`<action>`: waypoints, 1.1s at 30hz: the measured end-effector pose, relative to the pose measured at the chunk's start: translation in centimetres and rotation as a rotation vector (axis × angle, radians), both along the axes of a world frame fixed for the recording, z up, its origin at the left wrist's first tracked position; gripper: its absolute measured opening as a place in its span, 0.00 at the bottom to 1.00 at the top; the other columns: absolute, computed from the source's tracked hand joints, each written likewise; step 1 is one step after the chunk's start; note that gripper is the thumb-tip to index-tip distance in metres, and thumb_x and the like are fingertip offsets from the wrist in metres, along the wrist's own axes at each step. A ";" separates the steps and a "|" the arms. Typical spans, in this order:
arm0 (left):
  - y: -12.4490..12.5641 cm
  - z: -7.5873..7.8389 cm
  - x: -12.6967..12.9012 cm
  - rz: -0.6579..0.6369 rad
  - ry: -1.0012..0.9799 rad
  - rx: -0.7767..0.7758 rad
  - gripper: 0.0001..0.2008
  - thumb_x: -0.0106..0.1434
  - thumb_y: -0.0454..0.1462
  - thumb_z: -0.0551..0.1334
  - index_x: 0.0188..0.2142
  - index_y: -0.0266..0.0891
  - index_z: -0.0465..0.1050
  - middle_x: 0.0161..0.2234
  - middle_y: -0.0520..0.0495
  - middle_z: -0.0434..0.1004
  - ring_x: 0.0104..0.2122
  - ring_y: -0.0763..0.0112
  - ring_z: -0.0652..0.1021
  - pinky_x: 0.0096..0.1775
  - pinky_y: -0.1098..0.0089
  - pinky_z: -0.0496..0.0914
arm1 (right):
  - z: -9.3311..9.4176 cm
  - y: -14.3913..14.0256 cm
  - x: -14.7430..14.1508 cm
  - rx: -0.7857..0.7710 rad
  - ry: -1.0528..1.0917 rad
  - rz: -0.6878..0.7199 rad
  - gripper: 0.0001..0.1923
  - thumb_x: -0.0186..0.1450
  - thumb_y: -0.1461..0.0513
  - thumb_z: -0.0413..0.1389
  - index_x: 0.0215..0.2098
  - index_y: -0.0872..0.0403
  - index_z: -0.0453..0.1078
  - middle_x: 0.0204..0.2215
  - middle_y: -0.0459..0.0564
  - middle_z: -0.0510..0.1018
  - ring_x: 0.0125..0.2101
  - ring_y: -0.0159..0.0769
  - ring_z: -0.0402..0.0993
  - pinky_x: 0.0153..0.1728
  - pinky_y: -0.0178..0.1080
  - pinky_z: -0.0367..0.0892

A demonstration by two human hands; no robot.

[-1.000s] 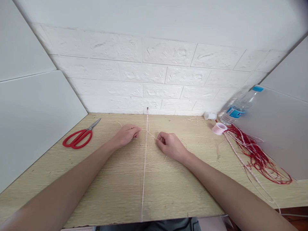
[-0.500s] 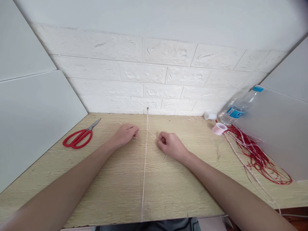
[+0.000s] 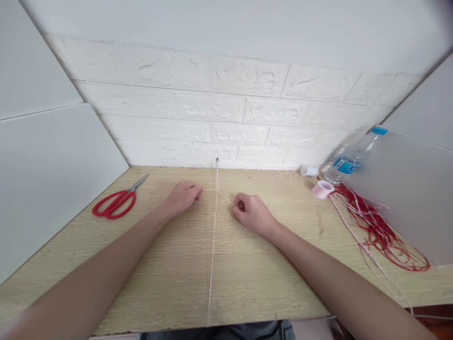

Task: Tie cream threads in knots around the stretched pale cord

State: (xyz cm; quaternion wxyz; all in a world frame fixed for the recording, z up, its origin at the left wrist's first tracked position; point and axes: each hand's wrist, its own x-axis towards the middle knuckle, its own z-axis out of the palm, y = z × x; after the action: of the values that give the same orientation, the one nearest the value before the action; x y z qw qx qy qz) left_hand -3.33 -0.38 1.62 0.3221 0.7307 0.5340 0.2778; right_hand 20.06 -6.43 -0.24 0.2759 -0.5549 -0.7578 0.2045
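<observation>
We seem to be tightening thread (image 3: pixel 210 190) on the cord (image 3: pixel 213 255), at centre near the far wall (image 3: pixel 226 108). Our left hand (image 3: pixel 186 195) pinches the thread leftward, our right hand (image 3: pixel 250 214) rightward; the next move likely calls for even tension.

Thread (image 3: pixel 210 190) drawn straighter as the gap widens

Over the last second the left hand (image 3: pixel 183 195) has shifted outward, away from the central cord (image 3: pixel 213 241), and slightly toward the wall (image 3: pixel 226 108); the right hand (image 3: pixel 253 213) has eased a little the other way. On the left side the thread, earlier a shorter piece, now runs in a longer, nearly level stretch between hand and cord. The small loop (image 3: pixel 219 184) that bulged to the cord's right has narrowed and lies closer alongside it.
</observation>
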 end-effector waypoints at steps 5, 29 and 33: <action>-0.2 0.2 0.1 0.012 -0.006 0.008 0.14 0.55 0.39 0.53 0.15 0.39 0.58 0.15 0.54 0.52 0.19 0.74 0.56 0.23 0.69 0.51 | 0.1 0.0 0.0 -0.007 -0.008 -0.008 0.06 0.59 0.65 0.52 0.24 0.53 0.62 0.20 0.43 0.70 0.21 0.28 0.62 0.23 0.32 0.51; -0.4 -0.9 0.9 -0.170 0.264 0.226 0.19 0.63 0.43 0.51 0.18 0.39 0.50 0.18 0.53 0.57 0.22 0.73 0.60 0.27 0.68 0.53 | 0.5 -0.3 -0.2 -0.042 -0.026 0.039 0.07 0.63 0.62 0.52 0.27 0.53 0.65 0.21 0.43 0.71 0.22 0.28 0.62 0.23 0.32 0.50; -0.5 -1.0 1.1 -0.188 0.285 0.263 0.20 0.64 0.45 0.51 0.19 0.39 0.50 0.18 0.53 0.58 0.22 0.73 0.61 0.28 0.68 0.53 | 0.6 -0.3 -0.2 -0.047 -0.039 0.061 0.07 0.63 0.62 0.52 0.27 0.53 0.64 0.20 0.42 0.70 0.22 0.28 0.62 0.24 0.32 0.50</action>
State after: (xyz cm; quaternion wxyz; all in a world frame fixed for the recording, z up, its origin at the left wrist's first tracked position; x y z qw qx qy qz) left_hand -2.24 -0.85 0.60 0.1699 0.8449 0.4628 0.2077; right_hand 19.86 -6.75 0.32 0.2417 -0.5416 -0.7746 0.2196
